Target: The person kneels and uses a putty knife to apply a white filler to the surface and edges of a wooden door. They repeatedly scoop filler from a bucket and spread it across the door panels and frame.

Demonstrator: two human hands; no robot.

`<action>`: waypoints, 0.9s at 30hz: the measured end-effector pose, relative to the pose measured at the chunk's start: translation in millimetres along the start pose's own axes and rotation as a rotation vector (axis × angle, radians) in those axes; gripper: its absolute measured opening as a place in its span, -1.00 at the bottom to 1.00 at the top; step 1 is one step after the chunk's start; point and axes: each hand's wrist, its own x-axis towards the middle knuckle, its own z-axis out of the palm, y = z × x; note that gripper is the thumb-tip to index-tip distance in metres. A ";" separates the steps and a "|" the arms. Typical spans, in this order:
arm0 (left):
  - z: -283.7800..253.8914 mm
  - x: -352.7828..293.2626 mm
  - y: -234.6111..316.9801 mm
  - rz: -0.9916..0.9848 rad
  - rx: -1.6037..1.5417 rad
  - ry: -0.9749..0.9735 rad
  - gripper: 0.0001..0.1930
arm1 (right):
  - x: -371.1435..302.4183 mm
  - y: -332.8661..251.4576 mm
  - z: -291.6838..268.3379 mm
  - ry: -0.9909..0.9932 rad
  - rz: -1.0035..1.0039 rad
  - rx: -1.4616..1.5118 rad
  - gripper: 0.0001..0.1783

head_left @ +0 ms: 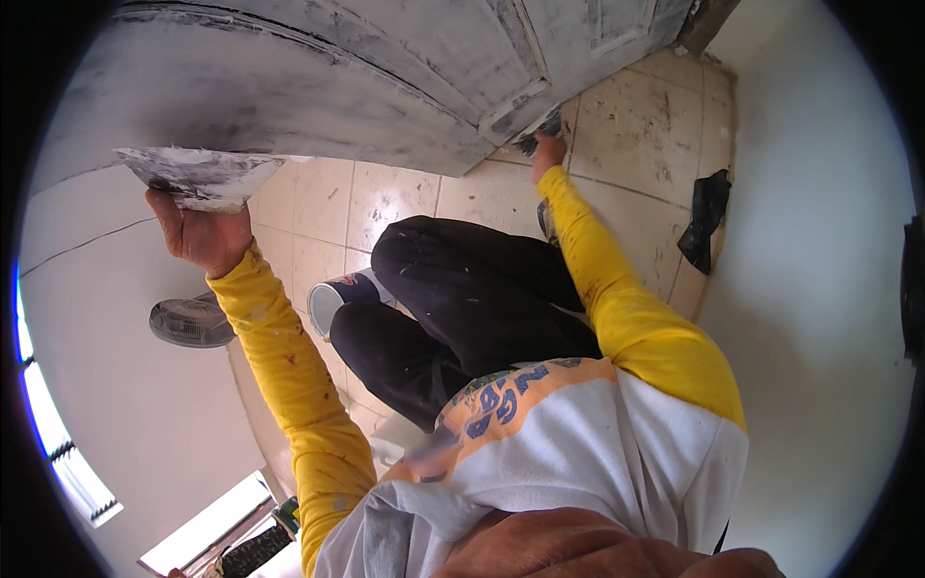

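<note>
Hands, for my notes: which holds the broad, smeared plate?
The left hand, gripping the plate; the right hand is nearer the black item on the tiled floor.

Black crumpled item (706, 222) on stained tile floor (641, 135), near pale wall (819, 250); blue-sided can (360, 288) farther left.

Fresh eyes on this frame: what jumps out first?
Probably the yellow sleeves, reaching up the picture on both sides. Then the smeared plate in the left hand, upper left, and the grey-streaked panelled door across the top. The right hand holds a smeared blade by the door's edge.
</note>
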 end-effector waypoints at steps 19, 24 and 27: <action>0.9 1.8 -12.9 0.002 -0.073 -0.086 -0.60 | 47.7 -32.7 -34.5 -0.015 0.267 0.186 -0.54; -8.4 10.6 -16.0 -0.022 -0.068 -0.087 -0.61 | 68.0 -33.7 -9.9 -0.023 0.018 0.067 -0.55; 4.6 10.5 -10.8 -0.019 -0.030 -0.060 -0.62 | 53.7 -8.0 28.0 -0.050 -0.164 -0.039 -0.56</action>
